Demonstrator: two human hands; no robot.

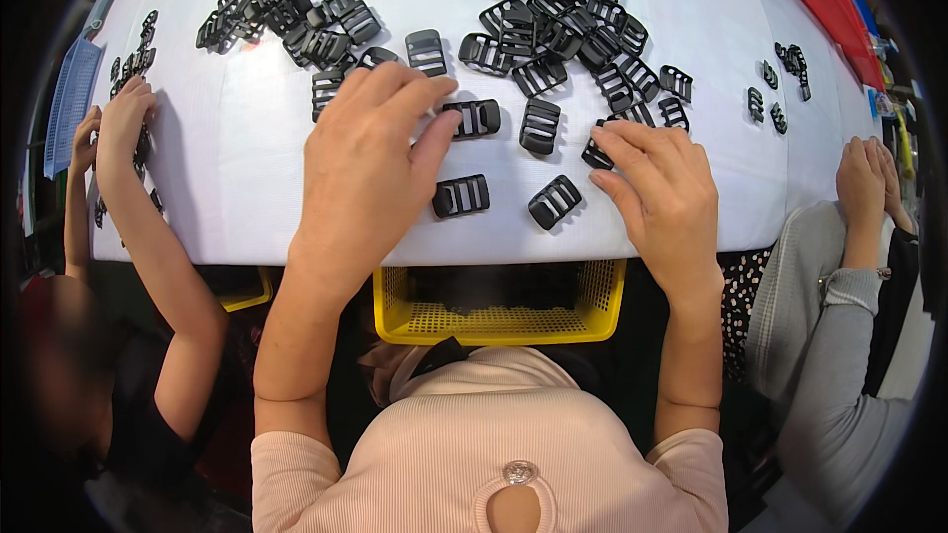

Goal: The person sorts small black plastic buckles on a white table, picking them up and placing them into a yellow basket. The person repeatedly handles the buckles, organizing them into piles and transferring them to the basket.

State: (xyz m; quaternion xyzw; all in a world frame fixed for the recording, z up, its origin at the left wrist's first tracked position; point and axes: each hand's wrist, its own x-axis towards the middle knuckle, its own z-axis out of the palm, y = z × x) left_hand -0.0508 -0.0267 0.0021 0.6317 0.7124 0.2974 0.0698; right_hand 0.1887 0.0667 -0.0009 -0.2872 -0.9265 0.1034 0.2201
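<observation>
Black plastic strap buckles lie on the white tabletop. My left hand point(370, 153) is over the table left of the middle, its thumb and forefinger at the left end of a slotted buckle point(478, 118). On the right, my right hand point(664, 188) pinches another buckle point(595, 152), partly hidden by its fingers. Between my hands lie a loose upright buckle point(540, 126), a tilted buckle point(555, 202) and a sideways buckle point(461, 195). Beyond my left fingers is one more buckle point(426, 52).
Two heaps of buckles, a left heap point(286, 0) and a right heap point(563, 25), spread across the far side. A yellow basket point(494, 324) sits below the table edge at my lap. Co-workers' hands are at the left point(123, 123) and right point(864, 178).
</observation>
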